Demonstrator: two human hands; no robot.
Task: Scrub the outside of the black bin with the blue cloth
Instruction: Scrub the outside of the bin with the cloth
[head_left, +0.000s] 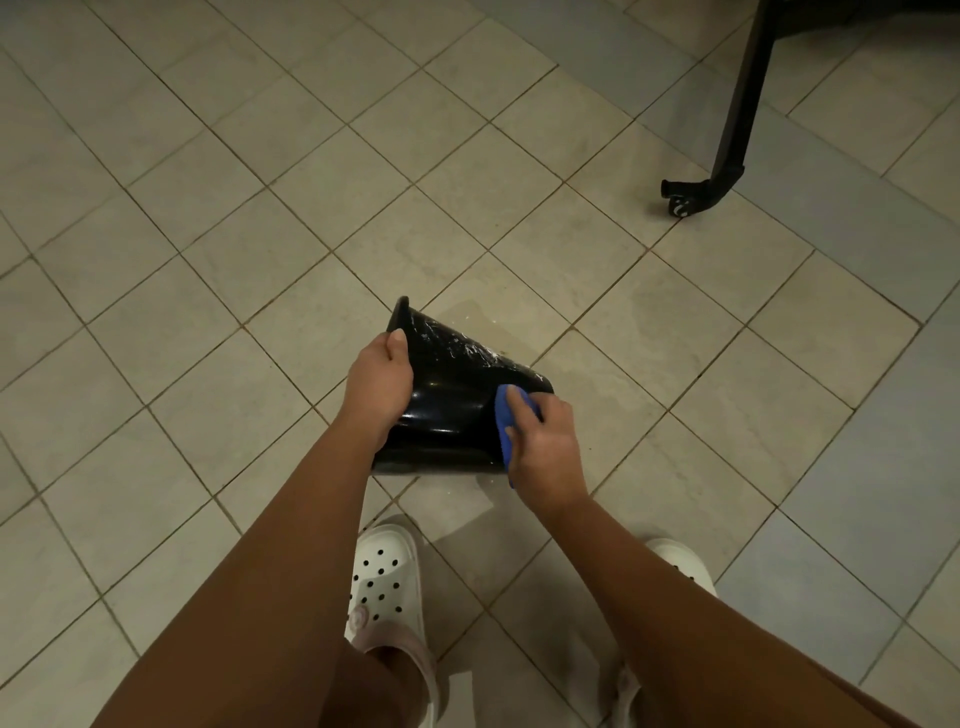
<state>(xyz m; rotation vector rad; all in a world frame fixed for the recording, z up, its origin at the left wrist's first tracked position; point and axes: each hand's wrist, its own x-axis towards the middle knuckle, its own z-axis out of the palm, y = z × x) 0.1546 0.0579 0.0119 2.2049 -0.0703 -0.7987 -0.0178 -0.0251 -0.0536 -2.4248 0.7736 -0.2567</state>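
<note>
The left hand (378, 382) grips the black bin (452, 410) by its rim — the right hand (545, 447) presses the blue cloth (503, 415) on its wet side, on the tile floor (208, 260).

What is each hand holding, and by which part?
The left hand grips the black bin by its rim; the right hand holds the bunched blue cloth against the bin's narrow end.

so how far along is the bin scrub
About midway, it seems. Done: soapy streaks cover the upper side of the bin. In hand: the left hand grips the rim, keeping the bin tipped on the floor, while the right hand rubs the cloth near the base. Left: the side facing the floor is hidden and probably unscrubbed.
</note>
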